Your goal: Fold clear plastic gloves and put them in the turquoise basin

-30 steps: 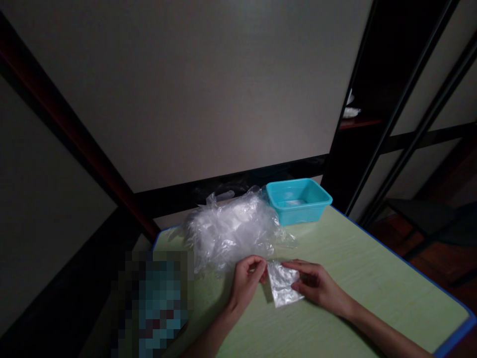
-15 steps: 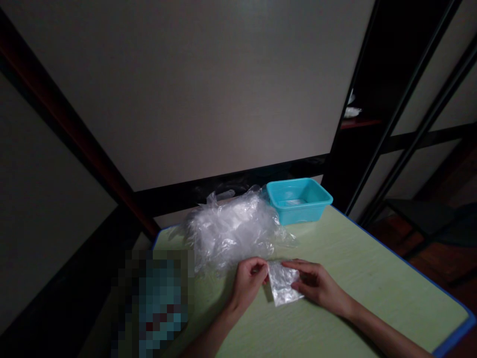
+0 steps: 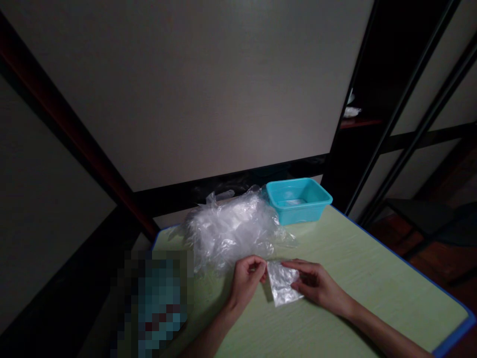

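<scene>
A clear plastic bag (image 3: 283, 284), folded into a small crinkled rectangle, is between my two hands just above or on the table. My left hand (image 3: 248, 278) is closed in a pinch at its upper left corner. From the other side my right hand (image 3: 315, 283) holds the bag, with fingers along the top and the thumb lower on the right part. Right behind my hands lies a loose heap of clear plastic bags (image 3: 234, 223).
A turquoise plastic basin (image 3: 301, 214) stands behind and to the right of the heap, with something pale inside. The light green table (image 3: 365, 278) has a blue edge. A panelled cabinet (image 3: 223, 99) rises behind it. A dark chair (image 3: 428, 219) is at right; a blurred patch (image 3: 160, 303) covers the left.
My left hand has shifted very slightly up and to the left at the bag's corner. My right hand and the bag look the same.
</scene>
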The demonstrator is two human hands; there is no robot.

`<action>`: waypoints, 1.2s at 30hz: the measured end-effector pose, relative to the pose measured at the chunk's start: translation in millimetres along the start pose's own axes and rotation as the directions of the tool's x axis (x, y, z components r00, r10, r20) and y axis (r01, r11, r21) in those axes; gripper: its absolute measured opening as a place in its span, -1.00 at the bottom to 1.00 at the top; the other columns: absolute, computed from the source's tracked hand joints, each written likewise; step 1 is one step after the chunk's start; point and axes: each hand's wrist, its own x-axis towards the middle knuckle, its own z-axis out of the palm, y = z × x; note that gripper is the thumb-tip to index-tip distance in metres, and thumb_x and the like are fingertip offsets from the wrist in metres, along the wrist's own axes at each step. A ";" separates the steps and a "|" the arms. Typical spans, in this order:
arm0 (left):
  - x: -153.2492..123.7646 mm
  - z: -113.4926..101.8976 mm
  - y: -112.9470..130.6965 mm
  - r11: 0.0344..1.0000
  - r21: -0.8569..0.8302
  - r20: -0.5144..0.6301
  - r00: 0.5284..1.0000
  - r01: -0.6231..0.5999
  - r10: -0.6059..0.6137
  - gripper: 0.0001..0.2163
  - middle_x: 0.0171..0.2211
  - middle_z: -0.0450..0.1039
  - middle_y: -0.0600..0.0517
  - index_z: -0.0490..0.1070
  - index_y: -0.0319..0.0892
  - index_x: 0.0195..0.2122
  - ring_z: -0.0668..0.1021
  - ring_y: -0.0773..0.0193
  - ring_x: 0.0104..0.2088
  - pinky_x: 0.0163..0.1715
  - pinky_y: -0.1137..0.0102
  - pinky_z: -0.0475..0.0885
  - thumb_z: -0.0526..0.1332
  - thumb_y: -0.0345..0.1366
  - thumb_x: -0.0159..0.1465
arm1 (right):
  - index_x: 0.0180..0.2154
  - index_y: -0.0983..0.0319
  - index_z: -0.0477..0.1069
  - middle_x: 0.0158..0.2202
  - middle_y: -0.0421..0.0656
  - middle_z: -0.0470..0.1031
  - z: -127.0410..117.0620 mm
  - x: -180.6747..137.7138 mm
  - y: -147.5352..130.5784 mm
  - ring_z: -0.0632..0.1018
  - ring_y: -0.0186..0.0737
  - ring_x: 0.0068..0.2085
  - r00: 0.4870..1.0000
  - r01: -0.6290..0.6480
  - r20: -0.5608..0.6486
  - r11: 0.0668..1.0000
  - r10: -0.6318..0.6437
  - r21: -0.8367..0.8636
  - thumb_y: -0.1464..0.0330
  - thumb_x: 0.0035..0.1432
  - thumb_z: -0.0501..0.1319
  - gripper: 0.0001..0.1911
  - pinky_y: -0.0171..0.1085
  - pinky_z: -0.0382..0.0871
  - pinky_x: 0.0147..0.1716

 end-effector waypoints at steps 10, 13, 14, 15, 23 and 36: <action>0.1 2.2 -3.5 1.000 0.023 0.034 0.999 0.011 -0.011 -0.85 -0.70 0.32 0.08 0.37 -0.26 -0.66 0.36 0.38 -0.64 -0.61 0.50 0.26 0.20 -0.26 -0.08 | -0.05 0.16 0.41 -0.07 -0.03 0.42 0.3 -0.2 0.3 0.46 -0.18 -0.13 1.000 0.015 0.002 1.000 -0.015 0.026 0.33 0.07 0.23 -0.64 -0.26 0.33 -0.20; 0.0 2.0 -4.0 1.000 0.020 0.029 1.000 0.010 -0.010 -0.84 -0.70 0.32 0.08 0.37 -0.25 -0.66 0.36 0.37 -0.64 -0.61 0.50 0.27 0.20 -0.26 -0.07 | -0.05 0.16 0.40 -0.08 -0.03 0.41 -0.1 -0.7 1.4 0.46 -0.18 -0.13 1.000 0.006 0.001 1.000 -0.006 0.020 0.32 0.07 0.22 -0.64 -0.26 0.33 -0.22; 0.0 1.9 -3.9 1.000 0.018 0.027 1.000 0.009 -0.009 -0.84 -0.70 0.32 0.08 0.37 -0.26 -0.66 0.36 0.37 -0.64 -0.61 0.50 0.28 0.20 -0.26 -0.07 | -0.04 0.16 0.40 -0.08 -0.03 0.41 -0.3 -0.8 1.8 0.46 -0.18 -0.13 1.000 0.004 0.002 1.000 -0.004 0.016 0.32 0.07 0.22 -0.64 -0.25 0.33 -0.22; -0.2 1.9 -3.7 1.000 0.017 0.025 1.000 0.008 -0.008 -0.84 -0.70 0.32 0.08 0.37 -0.26 -0.66 0.37 0.37 -0.64 -0.61 0.50 0.28 0.20 -0.26 -0.07 | -0.04 0.16 0.40 -0.07 -0.02 0.41 -0.5 -0.9 2.2 0.46 -0.17 -0.13 1.000 0.002 0.003 1.000 -0.002 0.013 0.31 0.07 0.22 -0.64 -0.24 0.33 -0.22; -1.0 0.8 -2.2 1.000 0.000 0.020 1.000 -0.004 0.004 -0.84 -0.68 0.34 0.08 0.39 -0.26 -0.63 0.40 0.36 -0.63 -0.60 0.49 0.30 0.22 -0.25 -0.06 | -0.04 0.19 0.39 -0.09 -0.02 0.41 0.2 -0.9 1.4 0.47 -0.18 -0.20 0.999 -0.033 0.005 0.999 0.033 0.013 0.24 0.06 0.22 -0.60 -0.26 0.35 -0.31; -0.4 -0.2 -0.8 1.000 -0.019 0.000 1.000 -0.012 0.012 -0.84 -0.69 0.34 0.08 0.39 -0.25 -0.64 0.39 0.36 -0.63 -0.60 0.50 0.30 0.22 -0.26 -0.05 | -0.03 0.20 0.39 -0.05 0.00 0.41 -0.4 -0.4 -1.7 0.46 -0.15 -0.12 1.000 0.007 0.011 1.000 -0.007 -0.018 0.26 0.08 0.20 -0.61 -0.23 0.34 -0.22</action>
